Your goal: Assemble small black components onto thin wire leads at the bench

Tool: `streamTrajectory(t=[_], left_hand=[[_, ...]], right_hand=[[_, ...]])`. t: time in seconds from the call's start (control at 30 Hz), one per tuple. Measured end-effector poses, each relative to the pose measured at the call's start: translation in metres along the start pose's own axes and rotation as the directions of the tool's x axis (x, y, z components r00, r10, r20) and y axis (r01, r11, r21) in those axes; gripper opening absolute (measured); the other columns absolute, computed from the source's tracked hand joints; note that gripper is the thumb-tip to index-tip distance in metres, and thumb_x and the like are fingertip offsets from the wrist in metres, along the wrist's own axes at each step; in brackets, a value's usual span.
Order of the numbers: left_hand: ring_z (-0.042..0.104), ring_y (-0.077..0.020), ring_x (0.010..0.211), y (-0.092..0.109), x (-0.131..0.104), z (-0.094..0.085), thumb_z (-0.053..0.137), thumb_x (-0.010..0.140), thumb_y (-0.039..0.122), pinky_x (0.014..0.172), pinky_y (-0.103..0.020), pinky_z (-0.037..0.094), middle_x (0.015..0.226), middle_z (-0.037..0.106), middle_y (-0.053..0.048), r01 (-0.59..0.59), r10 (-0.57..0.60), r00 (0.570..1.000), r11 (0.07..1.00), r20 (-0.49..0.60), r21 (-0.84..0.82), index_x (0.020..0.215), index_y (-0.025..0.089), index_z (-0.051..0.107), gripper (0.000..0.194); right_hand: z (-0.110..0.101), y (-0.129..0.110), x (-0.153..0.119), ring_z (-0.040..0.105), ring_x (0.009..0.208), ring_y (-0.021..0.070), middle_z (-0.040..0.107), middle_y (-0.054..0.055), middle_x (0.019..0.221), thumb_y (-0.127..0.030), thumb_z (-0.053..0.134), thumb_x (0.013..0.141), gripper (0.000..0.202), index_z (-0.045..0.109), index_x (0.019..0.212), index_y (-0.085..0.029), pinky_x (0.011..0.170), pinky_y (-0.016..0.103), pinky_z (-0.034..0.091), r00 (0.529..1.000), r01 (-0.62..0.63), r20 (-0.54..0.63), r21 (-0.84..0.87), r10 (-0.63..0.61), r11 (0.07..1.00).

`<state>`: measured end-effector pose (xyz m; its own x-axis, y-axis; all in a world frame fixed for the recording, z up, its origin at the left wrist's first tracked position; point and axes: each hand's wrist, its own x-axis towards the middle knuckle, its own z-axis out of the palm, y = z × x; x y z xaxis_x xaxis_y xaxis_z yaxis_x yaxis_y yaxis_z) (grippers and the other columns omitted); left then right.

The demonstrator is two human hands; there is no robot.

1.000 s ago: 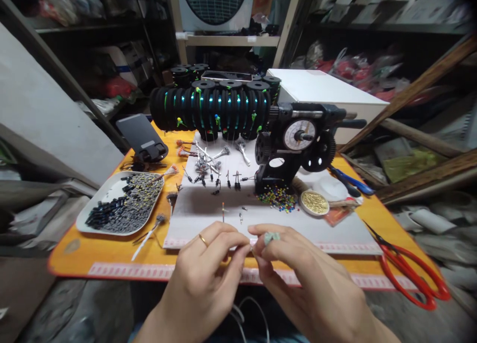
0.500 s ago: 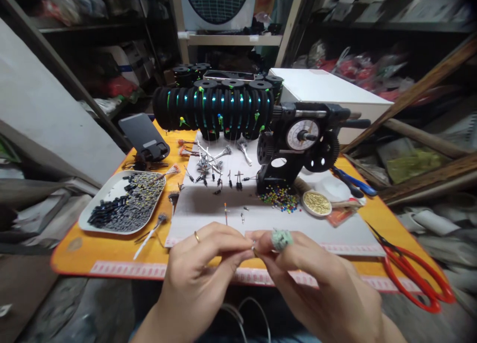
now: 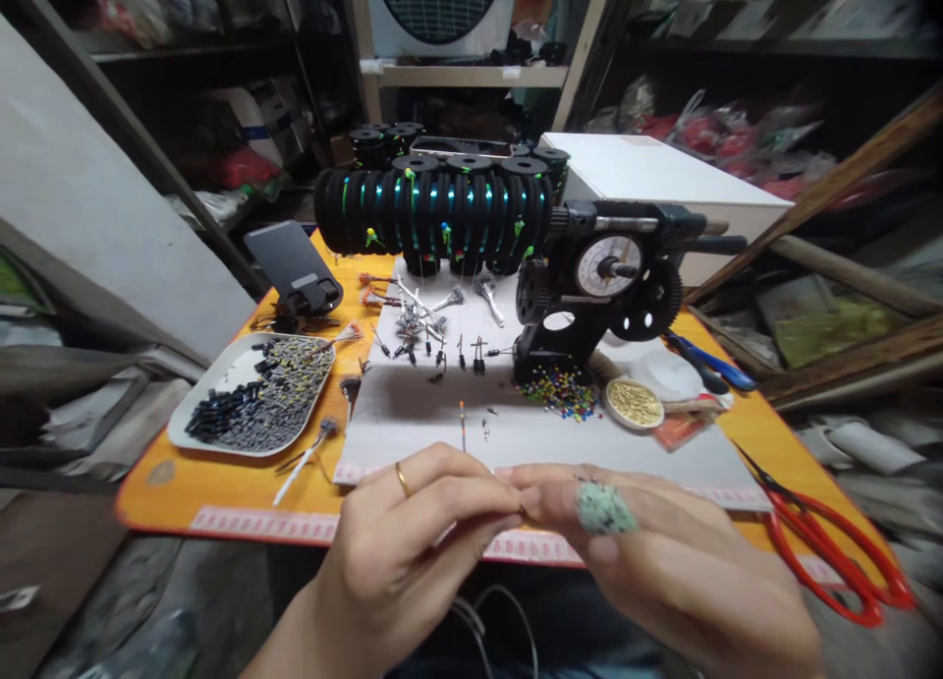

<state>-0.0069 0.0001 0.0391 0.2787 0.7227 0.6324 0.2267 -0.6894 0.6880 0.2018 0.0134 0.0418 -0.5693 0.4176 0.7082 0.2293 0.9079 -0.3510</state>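
Observation:
My left hand (image 3: 431,527), with a gold ring, is closed in a pinch at the front edge of the table. Its fingertips meet those of my right hand (image 3: 655,551), which is also closed and has a green wrap on one finger. Whatever lies between the fingertips is tiny and mostly hidden. Just beyond them, a thin orange-tipped stick (image 3: 463,425) and a small metal piece (image 3: 485,429) lie on the white sheet (image 3: 413,443). Farther back are several short black pieces with thin stems (image 3: 478,363).
A white tray (image 3: 177,431) of grey and black small parts stands left. Behind the sheet is a black winding device (image 3: 567,311) with a dial and thread spools (image 3: 434,212). Right are coloured beads (image 3: 560,392), a dish of gold bits (image 3: 634,404), blue-handled pliers (image 3: 726,369) and red-handled scissors (image 3: 832,551).
The view has shifted slightly, so the table appears farther right. My right hand has turned flatter, its fingers stretching across toward the left fingertips; the small glint between them is now mostly covered.

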Motion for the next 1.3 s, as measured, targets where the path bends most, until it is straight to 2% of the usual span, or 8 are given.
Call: streamTrajectory(t=[0.17, 0.37, 0.53, 0.67, 0.8, 0.93, 1.07, 1.3], left_hand=[[0.066, -0.0121, 0.073, 0.002, -0.005, 0.0, 0.065, 0.085, 0.001, 0.067, -0.02, 0.054, 0.079, 0.069, -0.001, 0.252, -0.259, 0.966, 0.951, -0.021, -0.177, 0.089, 0.02, 0.069, 0.02], [0.061, -0.008, 0.074, -0.001, -0.014, 0.01, 0.061, 0.091, 0.008, 0.069, -0.013, 0.05, 0.079, 0.065, 0.004, 0.395, -0.472, 0.878, 0.812, -0.085, -0.429, 0.085, 0.024, 0.068, 0.019], [0.06, -0.0087, 0.074, -0.001, -0.017, 0.012, 0.061, 0.093, 0.011, 0.066, -0.014, 0.051, 0.081, 0.063, 0.003, 0.415, -0.495, 0.865, 0.798, -0.082, -0.437, 0.087, 0.024, 0.067, 0.015], [0.061, -0.0121, 0.074, 0.002, -0.013, 0.008, 0.06, 0.093, 0.014, 0.063, -0.019, 0.053, 0.082, 0.062, 0.0, 0.473, -0.517, 0.856, 0.784, -0.001, -0.402, 0.083, 0.022, 0.064, 0.013], [0.065, -0.015, 0.076, 0.002, -0.014, 0.006, 0.06, 0.091, 0.01, 0.063, -0.023, 0.056, 0.084, 0.066, -0.002, 0.434, -0.458, 0.888, 0.867, -0.045, -0.246, 0.085, 0.021, 0.064, 0.014], [0.069, -0.0152, 0.083, -0.004, -0.018, 0.008, 0.064, 0.085, -0.002, 0.071, -0.024, 0.058, 0.089, 0.07, -0.004, 0.157, -0.144, 0.974, 0.986, -0.177, 0.06, 0.098, 0.02, 0.068, 0.027], [0.071, -0.0154, 0.083, -0.008, -0.017, 0.004, 0.064, 0.086, -0.002, 0.074, -0.023, 0.059, 0.091, 0.073, -0.005, -0.006, 0.034, 0.992, 0.974, -0.118, 0.228, 0.104, 0.019, 0.067, 0.028], [0.068, -0.0143, 0.072, -0.007, -0.015, -0.001, 0.067, 0.082, 0.001, 0.067, -0.022, 0.056, 0.081, 0.069, -0.003, -0.047, 0.067, 0.996, 0.959, -0.061, 0.279, 0.096, 0.019, 0.064, 0.022]], right_hand=[[0.017, -0.004, -0.004, 0.075, 0.091, 0.0161, 0.077, 0.004, 0.1, 0.0, 0.06, 0.09, 0.039, 0.059, 0.122, -0.022, 0.081, 0.028, 0.064, 0.948, -0.226, -0.172, 0.224, 0.267, 0.948], [0.038, -0.017, 0.009, 0.067, 0.081, 0.0144, 0.066, 0.005, 0.087, -0.007, 0.061, 0.089, 0.017, 0.067, 0.102, -0.017, 0.068, 0.024, 0.059, 0.861, -0.433, -0.169, 0.249, 0.479, 0.866], [0.04, -0.02, 0.016, 0.062, 0.072, 0.0142, 0.064, 0.005, 0.079, -0.002, 0.062, 0.084, 0.015, 0.067, 0.09, -0.015, 0.061, 0.026, 0.057, 0.897, -0.365, -0.266, 0.0, 0.352, 0.931], [0.036, -0.012, 0.01, 0.064, 0.107, 0.0259, 0.074, 0.011, 0.097, -0.005, 0.069, 0.082, 0.012, 0.07, 0.089, -0.015, 0.082, 0.035, 0.062, 0.977, -0.086, -0.212, -0.345, 0.011, 0.935], [0.034, -0.008, 0.012, 0.068, 0.101, 0.024, 0.077, 0.009, 0.089, -0.004, 0.068, 0.083, 0.012, 0.068, 0.089, -0.014, 0.081, 0.032, 0.063, 0.982, -0.051, -0.189, -0.267, 0.0, 0.962], [0.035, -0.013, 0.021, 0.067, 0.081, 0.0181, 0.071, 0.006, 0.079, 0.001, 0.061, 0.081, 0.019, 0.065, 0.083, -0.017, 0.071, 0.031, 0.059, 0.932, -0.258, -0.268, -0.023, 0.243, 0.966], [0.032, -0.014, 0.022, 0.065, 0.08, 0.0165, 0.068, 0.004, 0.078, -0.001, 0.06, 0.083, 0.016, 0.064, 0.082, -0.016, 0.071, 0.03, 0.055, 0.922, -0.329, -0.184, 0.087, 0.339, 0.94], [0.026, -0.012, 0.021, 0.063, 0.086, 0.0174, 0.068, 0.006, 0.085, 0.0, 0.058, 0.085, 0.015, 0.063, 0.089, -0.014, 0.076, 0.031, 0.055, 0.963, -0.252, -0.073, 0.091, 0.258, 0.964]])
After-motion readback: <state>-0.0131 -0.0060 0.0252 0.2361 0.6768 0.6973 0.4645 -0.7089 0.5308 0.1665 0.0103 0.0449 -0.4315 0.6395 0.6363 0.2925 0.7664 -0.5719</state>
